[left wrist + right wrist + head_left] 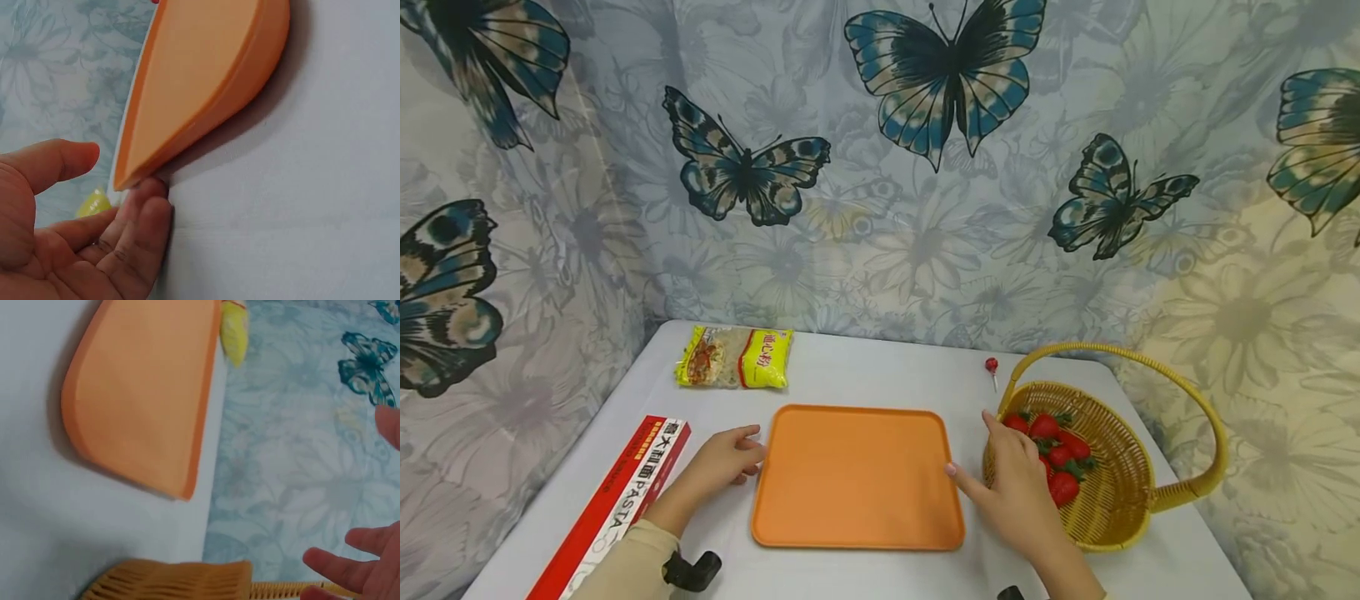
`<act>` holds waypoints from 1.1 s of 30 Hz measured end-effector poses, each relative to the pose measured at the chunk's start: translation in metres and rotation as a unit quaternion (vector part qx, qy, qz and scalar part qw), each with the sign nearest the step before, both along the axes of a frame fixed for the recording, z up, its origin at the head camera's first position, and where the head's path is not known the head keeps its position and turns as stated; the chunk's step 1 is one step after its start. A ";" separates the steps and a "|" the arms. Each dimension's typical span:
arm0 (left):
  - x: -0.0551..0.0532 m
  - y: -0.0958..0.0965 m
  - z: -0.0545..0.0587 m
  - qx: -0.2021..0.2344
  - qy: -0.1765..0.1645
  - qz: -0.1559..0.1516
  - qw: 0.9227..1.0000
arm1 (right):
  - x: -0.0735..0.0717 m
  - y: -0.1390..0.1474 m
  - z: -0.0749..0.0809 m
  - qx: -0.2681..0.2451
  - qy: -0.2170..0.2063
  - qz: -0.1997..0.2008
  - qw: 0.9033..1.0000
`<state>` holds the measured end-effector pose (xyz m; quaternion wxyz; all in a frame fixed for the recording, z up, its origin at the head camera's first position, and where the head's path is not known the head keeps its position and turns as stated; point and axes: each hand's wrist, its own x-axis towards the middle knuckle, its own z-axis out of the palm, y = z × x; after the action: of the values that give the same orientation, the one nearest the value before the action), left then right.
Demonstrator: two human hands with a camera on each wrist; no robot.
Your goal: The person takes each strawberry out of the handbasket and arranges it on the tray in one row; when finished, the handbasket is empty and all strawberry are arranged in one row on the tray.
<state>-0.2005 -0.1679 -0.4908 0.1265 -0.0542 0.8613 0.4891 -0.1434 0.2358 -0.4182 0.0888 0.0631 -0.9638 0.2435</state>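
Observation:
An orange tray [857, 479] lies flat in the middle of the white table, with nothing on it. Beside its left edge is my left hand [724, 460], fingertips right at the rim and thumb held apart from the fingers in the left wrist view. My right hand [1017, 492] hovers between the tray's right edge and a yellow wicker basket [1120, 508], fingers spread and holding nothing. In the head view it overlaps the basket's near left side. Several red strawberries [1063, 487] with green leaves sit in the basket, some hidden behind that hand.
A red and white pasta box [617, 508] lies along the left side, partly under the left forearm in view. At the back left is a yellow noodle packet [734, 357]. A red lollipop [992, 367] lies behind the basket's arched handle [1213, 433]. Butterfly-print cloth walls the table.

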 end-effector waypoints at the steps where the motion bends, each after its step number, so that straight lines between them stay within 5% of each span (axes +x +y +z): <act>1: -0.001 0.000 -0.003 0.025 -0.015 0.007 1.000 | 0.000 0.003 0.000 -0.005 -0.007 -0.008 1.000; 5: -0.004 0.002 -0.009 0.088 -0.042 0.018 0.995 | 0.000 0.011 0.002 -0.022 -0.029 -0.031 0.999; 11: -0.010 0.011 -0.018 0.051 -0.012 0.024 0.998 | 0.000 0.017 0.002 -0.042 -0.051 -0.037 0.997; 20: -0.008 0.003 -0.021 0.053 -0.012 0.038 0.998 | -0.007 0.053 0.017 -0.066 -0.146 -0.066 0.985; 26: -0.011 0.001 -0.022 0.076 -0.017 0.037 0.996 | -0.030 0.099 0.030 -0.075 -0.208 -0.087 0.971; 33: -0.010 0.003 -0.019 0.098 -0.017 0.039 0.994 | -0.063 0.131 0.029 -0.152 -0.277 -0.067 0.946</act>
<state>-0.2104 -0.1645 -0.5101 0.1266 -0.0832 0.8040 0.5750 -0.2069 0.3672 -0.3889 -0.1570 -0.0863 -0.9039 0.3884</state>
